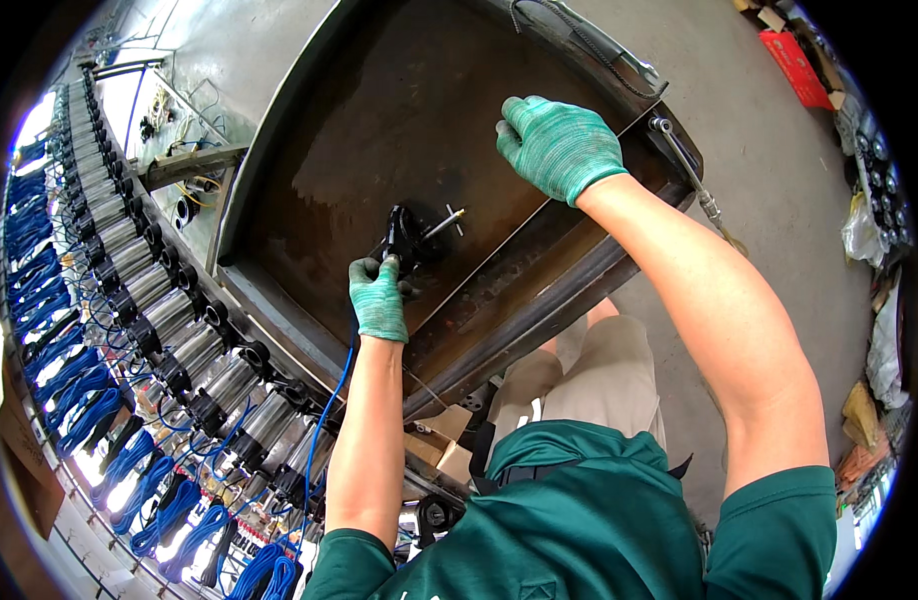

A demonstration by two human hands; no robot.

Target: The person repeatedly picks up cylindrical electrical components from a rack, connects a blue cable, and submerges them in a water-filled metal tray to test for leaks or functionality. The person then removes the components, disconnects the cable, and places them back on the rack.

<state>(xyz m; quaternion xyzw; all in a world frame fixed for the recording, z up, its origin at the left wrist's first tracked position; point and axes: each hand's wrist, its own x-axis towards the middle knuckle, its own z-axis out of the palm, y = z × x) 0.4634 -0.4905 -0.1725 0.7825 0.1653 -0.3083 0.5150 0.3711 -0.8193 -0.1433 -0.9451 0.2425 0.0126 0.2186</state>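
My left hand (378, 303), in a green knitted glove with dark fingertips, grips a black part (403, 236) over the dark metal tray (459, 110). A thin metal rod with a crosspiece (445, 222) sticks out to the right of the black part. Beside my left wrist runs a blue cable (326, 412); whether it joins the held part cannot be made out. My right hand (562, 146), gloved alike, is raised above the tray's right side with its fingers curled in. Anything inside those fingers is hidden.
On the tray's right edge lie a ratchet wrench (685, 165) and a spanner (634, 65). Along the left runs a long row of metal cylinders (164, 310) with black ends, beside bundled blue cables (89, 415). A red box (795, 68) stands at the far right.
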